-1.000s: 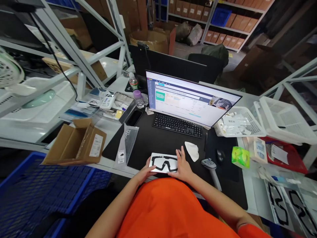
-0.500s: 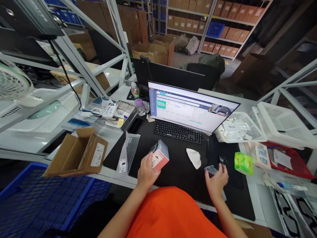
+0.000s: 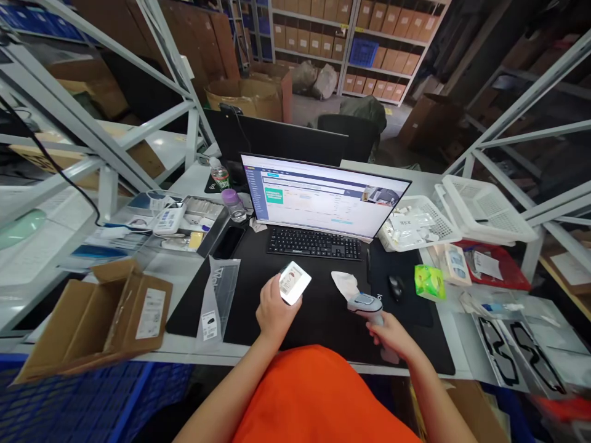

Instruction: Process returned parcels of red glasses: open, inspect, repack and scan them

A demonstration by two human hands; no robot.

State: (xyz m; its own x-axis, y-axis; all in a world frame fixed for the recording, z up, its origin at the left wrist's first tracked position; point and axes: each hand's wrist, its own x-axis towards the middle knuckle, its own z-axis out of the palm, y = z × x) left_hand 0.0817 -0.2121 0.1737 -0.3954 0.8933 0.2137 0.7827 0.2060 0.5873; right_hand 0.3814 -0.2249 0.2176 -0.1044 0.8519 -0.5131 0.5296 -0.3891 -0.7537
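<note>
Over the black desk mat [image 3: 318, 326], my left hand [image 3: 276, 312] is closed around a small box [image 3: 295, 282]; a printed label on its pale face points up toward me. My right hand [image 3: 390, 335] grips a grey barcode scanner [image 3: 367, 304] by its handle, the scanner's head aimed left toward the box. A crumpled white tissue [image 3: 344, 283] lies just beyond the scanner's nose. To the right of the scanner rests a black mouse [image 3: 396, 287]. Left of the box lies a clear plastic sleeve [image 3: 218, 301] with a label.
A lit monitor [image 3: 323, 197] and black keyboard [image 3: 314, 243] stand behind my hands. On the left are an open cardboard box [image 3: 150, 307], a phone [image 3: 229, 242] and a purple-lidded jar [image 3: 233, 205]. White baskets [image 3: 450, 234] and a green packet [image 3: 429, 282] are on the right.
My right hand has taken the scanner by its handle and swung it left toward the box. The box has been tilted, its label face now up. The view has shifted right.
</note>
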